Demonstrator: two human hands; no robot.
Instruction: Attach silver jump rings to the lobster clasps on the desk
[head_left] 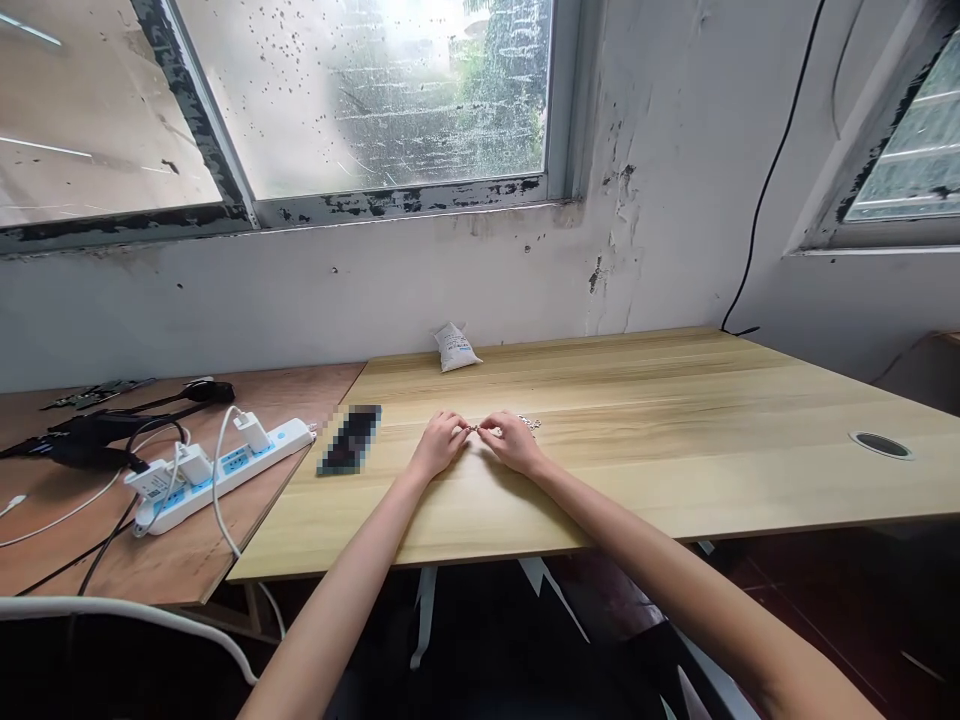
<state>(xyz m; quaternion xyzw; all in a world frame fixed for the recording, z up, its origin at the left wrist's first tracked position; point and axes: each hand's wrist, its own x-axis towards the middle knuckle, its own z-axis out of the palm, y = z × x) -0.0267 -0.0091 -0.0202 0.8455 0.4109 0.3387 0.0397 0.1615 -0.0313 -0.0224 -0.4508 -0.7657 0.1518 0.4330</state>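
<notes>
My L hand & R hand are both pinched, fingertips almost meeting on a thin silver chain, right in front of me, mid pale wood bench. Rest of chain sits in a small heap just past R hand, on the bench. Dark phone, screen blurred, lies just left of L hand, not touching. Small white sack is ahead of both hands, by the wall. Further left of L hand, on a plywood bench: white power strip w/ white chargers plugged in, black cables.
</notes>
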